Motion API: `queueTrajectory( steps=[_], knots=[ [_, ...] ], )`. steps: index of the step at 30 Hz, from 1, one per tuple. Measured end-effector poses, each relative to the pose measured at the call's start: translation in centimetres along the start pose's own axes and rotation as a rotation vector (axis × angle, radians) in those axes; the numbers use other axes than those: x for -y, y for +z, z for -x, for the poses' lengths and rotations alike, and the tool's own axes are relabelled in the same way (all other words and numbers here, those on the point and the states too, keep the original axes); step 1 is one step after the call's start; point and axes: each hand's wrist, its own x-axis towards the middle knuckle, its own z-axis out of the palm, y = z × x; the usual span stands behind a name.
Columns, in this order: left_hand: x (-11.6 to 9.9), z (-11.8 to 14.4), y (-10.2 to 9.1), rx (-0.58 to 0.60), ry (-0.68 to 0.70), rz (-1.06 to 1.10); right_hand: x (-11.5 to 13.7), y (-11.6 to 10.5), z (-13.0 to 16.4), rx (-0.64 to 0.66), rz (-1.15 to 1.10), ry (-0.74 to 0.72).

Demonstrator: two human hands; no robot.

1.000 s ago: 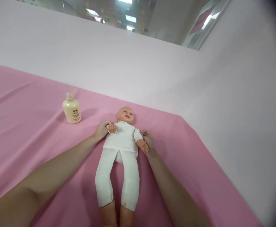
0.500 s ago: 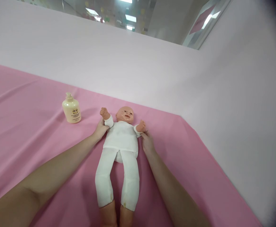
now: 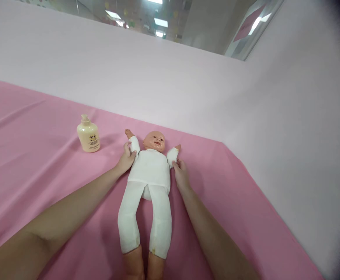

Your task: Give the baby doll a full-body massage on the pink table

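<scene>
A baby doll in a white suit lies on its back on the pink cloth, head away from me, legs toward me. Both its arms point up beside its head. My left hand grips the doll's arm on the left side, just below its white sleeve cuff. My right hand holds the doll's other arm at the sleeve. My two forearms run along either side of the doll's body.
A cream pump bottle stands upright on the cloth, left of the doll's head. A pale pink wall rises behind the cloth and bends round on the right.
The doll's arms went from folded over its chest and side to raised beside its head, then stretched further up. My hands stayed on the arms and moved with them.
</scene>
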Motion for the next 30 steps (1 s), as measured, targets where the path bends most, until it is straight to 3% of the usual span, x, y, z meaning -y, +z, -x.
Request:
queueTrajectory(
  steps=[8,13,18,23,30],
  knots=[
    [-1.0,0.1,-0.2,0.047,0.114,-0.137,0.0,0.0,0.1,0.025,0.072,-0.001],
    [-1.3,0.4,-0.5,0.096,0.032,-0.162,0.0,0.2,0.2,0.006,0.173,0.031],
    [-1.0,-0.1,-0.5,0.044,-0.060,0.110,-0.6,0.2,-0.3,0.060,-0.040,0.008],
    [-0.9,-0.7,-0.7,0.088,-0.121,0.467,-0.6,-0.1,-0.9,0.088,-0.259,0.015],
    [-0.6,-0.7,-0.3,0.120,-0.197,0.536,-1.0,-0.2,-1.3,0.080,-0.055,-0.009]
  ],
)
